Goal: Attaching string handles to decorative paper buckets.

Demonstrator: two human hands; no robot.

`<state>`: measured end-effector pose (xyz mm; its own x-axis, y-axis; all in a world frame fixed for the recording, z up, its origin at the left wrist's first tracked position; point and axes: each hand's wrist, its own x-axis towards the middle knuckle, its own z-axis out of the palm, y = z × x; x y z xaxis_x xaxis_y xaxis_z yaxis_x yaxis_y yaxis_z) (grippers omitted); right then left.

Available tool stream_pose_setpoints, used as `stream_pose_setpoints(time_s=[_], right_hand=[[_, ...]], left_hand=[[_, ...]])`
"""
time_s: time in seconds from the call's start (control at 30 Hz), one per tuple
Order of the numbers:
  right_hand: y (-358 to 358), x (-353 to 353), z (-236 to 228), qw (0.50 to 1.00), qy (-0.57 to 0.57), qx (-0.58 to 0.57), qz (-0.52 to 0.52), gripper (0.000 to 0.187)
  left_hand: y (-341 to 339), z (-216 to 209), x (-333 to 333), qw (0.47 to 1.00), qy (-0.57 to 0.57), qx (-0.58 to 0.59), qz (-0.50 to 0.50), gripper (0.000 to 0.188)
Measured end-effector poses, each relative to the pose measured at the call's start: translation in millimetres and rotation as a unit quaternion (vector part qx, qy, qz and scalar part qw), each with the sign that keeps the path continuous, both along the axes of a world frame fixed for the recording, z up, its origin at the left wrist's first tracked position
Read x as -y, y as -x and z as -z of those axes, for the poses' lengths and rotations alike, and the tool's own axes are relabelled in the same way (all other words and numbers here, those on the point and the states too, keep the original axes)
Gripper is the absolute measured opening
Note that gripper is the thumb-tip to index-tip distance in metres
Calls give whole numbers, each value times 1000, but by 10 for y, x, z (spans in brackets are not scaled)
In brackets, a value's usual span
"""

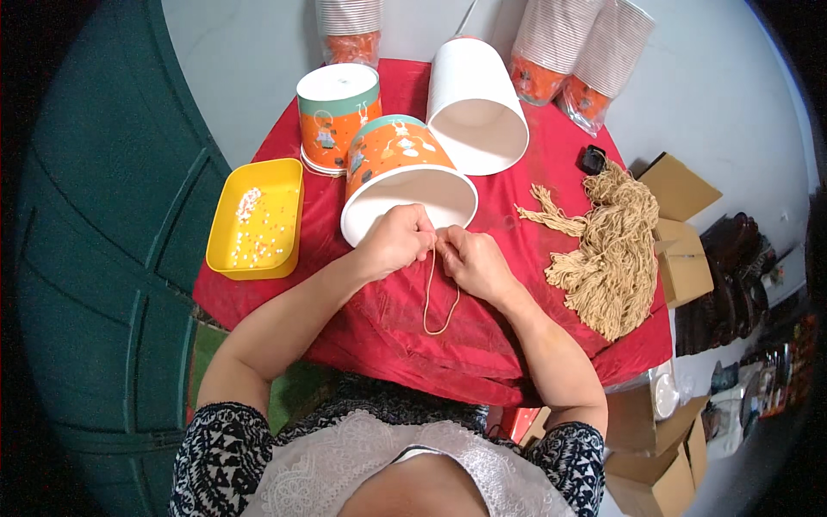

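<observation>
Fingertips nearly together, my left hand (pixel 398 241) and my right hand (pixel 474 261) pinch a tan string (pixel 427 302) between them. Its slack hangs down in a loop over the red cloth. Right behind my hands an orange and green paper bucket (pixel 401 153) lies on its side, its white open mouth toward me. Whether the string passes through the bucket's rim is hidden by my fingers. A thick bundle of tan strings (pixel 616 250) is heaped on the right of the table. To the left stands a yellow tray (pixel 297 228) with small white and reddish beads inside.
Another orange bucket (pixel 340 129) stands upside down behind, beside a white bucket (pixel 474 86) lying on its side. Wrapped stacks of paper buckets (pixel 556 39) line the back edge. A small black object (pixel 593 159) touches the string bundle. Cardboard boxes (pixel 685 258) sit off the table's right side.
</observation>
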<state>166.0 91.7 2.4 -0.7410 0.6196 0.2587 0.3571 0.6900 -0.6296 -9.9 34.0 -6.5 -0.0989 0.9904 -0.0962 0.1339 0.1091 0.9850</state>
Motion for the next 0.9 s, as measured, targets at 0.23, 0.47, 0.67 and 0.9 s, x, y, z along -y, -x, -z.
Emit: stream_pose_setpoints(time_s=[0.23,0.47,0.67,0.9], right_hand=[[-21,22,-55,980,-143,-110,78,12],[68,-46,123,974,-155,-147,75,7],[81,-98,218,976,-124,-161,78,7],[91,-87,207,979,-125,-146,75,7]], left_hand=[[-27,23,6,1000,-24,-1,-7,6],[-28,218,-43,993,-99,-65,-14,9],[-117,133,9,962,-168,-213,-7,9],[-168,49,13,872,-311,-378,-5,15]])
